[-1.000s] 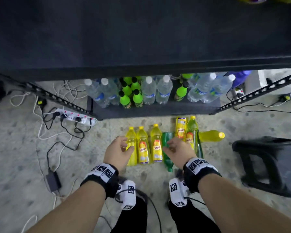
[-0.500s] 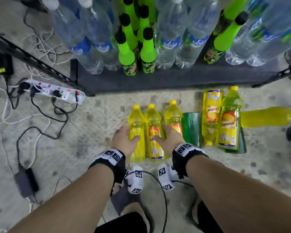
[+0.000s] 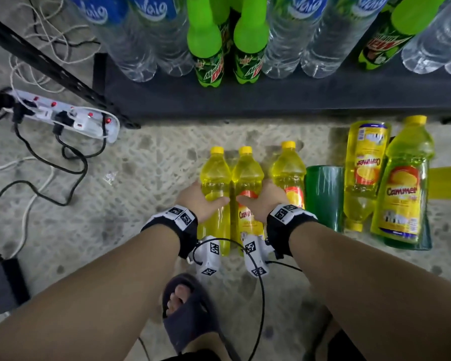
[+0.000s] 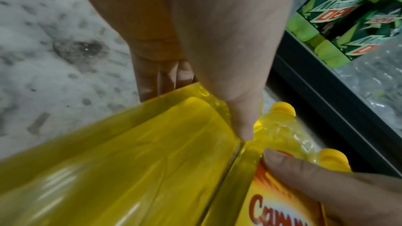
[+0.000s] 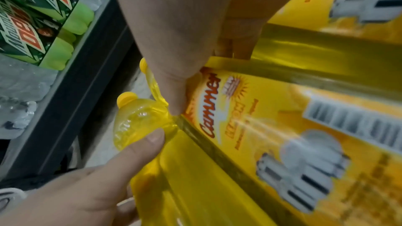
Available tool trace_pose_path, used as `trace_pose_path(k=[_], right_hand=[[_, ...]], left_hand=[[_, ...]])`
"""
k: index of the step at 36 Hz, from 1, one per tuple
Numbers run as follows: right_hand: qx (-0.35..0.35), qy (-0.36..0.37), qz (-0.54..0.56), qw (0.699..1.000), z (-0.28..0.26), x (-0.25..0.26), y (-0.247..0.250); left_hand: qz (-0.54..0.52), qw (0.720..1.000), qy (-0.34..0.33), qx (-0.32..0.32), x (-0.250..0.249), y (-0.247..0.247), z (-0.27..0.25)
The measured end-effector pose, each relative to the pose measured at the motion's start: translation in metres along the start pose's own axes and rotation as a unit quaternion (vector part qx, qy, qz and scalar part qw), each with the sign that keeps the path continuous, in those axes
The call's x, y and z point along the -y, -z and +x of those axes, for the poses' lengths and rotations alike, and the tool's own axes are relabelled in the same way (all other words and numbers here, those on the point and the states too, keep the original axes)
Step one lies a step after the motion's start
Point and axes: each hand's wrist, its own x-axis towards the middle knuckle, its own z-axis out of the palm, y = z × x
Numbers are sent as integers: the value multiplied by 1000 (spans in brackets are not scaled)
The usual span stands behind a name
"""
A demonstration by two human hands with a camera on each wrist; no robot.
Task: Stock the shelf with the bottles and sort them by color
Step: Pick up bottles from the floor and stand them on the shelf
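Three yellow bottles lie side by side on the floor in the head view. My left hand [image 3: 202, 201] grips the leftmost yellow bottle [image 3: 215, 175], thumb over its top. My right hand [image 3: 261, 201] grips the labelled middle yellow bottle [image 3: 248, 175]. The third yellow bottle [image 3: 288, 173] lies free to the right. In the left wrist view my left hand [image 4: 217, 75] wraps the plain yellow bottle [image 4: 130, 161]. In the right wrist view my right hand [image 5: 185, 40] holds the labelled bottle [image 5: 250, 118], its fingers tucked down the far side.
A green bottle [image 3: 323, 196] and more yellow bottles [image 3: 404, 188] lie to the right. The black bottom shelf [image 3: 245, 100] holds clear water bottles [image 3: 320, 43] and green soda bottles [image 3: 208, 48]. A power strip [image 3: 63, 118], cables and an adapter [image 3: 5, 285] sit left. A slippered foot [image 3: 190, 308] stands below.
The view has dropped closer to the floor. My right hand shifted left from the green bottle to the middle yellow bottle. Both hands have closed round their bottles.
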Motion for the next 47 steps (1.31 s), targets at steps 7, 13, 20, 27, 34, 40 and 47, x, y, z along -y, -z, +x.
trace_pose_path(k=[7,13,20,27,34,40,47], right_hand=[[1,7,43,999,-8,3,7],[8,13,37,999,-30,2,18],[-10,51,47,998,-81,5,60],[-50,129,71,988,-166,38,133],[-108,199,89,970,-266,82,225],[-149,240,117,952,-342,105,298],[-175,283,132,934,-425,124,383]], left_hand=[[-11,999,42,4,2,5,3],[-38,999,27,14,1,15,-23],[-132,990,-51,13,-16,69,-87],[-207,974,-93,-5,-58,149,-166],[-228,962,-145,-46,-114,239,-251],[-240,945,-203,-83,-170,317,-328],[-224,936,-240,-127,-237,391,-405]])
